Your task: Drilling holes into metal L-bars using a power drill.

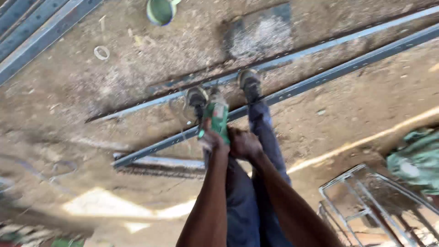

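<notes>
A green power tool (216,117), shaped like an angle grinder, is gripped in both my hands above the ground. My left hand (211,137) wraps its rear body, and my right hand (243,142) holds it from the right side. The tool's head points down toward a long perforated grey metal bar (320,78) lying diagonally on the dirt floor. My two shoes (249,84) stand on or beside a second, parallel metal strip (151,103). The picture is motion-blurred.
More grey metal bars (36,36) lie at the top left. A green can (160,10) and a small white ring (101,52) sit on the dirt. A welded metal frame (366,206) and green cloth (418,158) are at the lower right.
</notes>
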